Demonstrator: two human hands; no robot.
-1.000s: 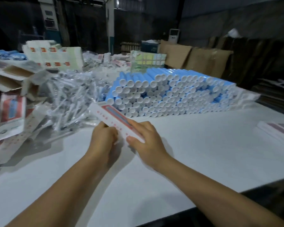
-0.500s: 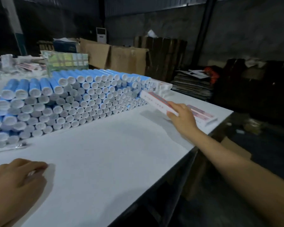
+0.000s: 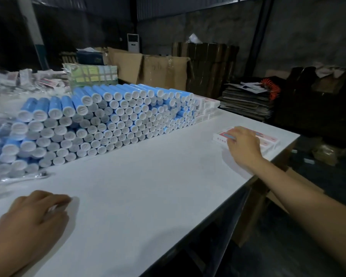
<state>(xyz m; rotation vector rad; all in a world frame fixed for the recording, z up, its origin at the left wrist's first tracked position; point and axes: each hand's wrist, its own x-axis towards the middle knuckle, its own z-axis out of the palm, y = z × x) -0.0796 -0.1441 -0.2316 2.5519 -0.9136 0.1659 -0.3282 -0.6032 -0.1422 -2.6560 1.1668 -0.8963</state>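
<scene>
Since half a second ago the carton has come down from its tilted carry above the far right of the table and now lies flat on a short stack of like cartons, close to the table's right edge. Our right hand has come down with it. Its grip is narrow, with the fingers curled over the carton's top towards its left end and the thumb hidden from us. Our left hand has stayed at the near left of the table with its fingers loosely curled, and we can make out nothing in it.

What matters for the coming move is how the carton lies under the grip. Its long axis runs left to right across the table, while our right arm reaches in from the near side and crosses that axis almost squarely. We judge that the fingers can simply lift off and draw back towards us without dragging the carton off the stack. The right hand is on the carton and the left is well apart from it, so the release belongs to the right alone. The pile of blue tubes lies to the left of the stack, apart from it.
</scene>
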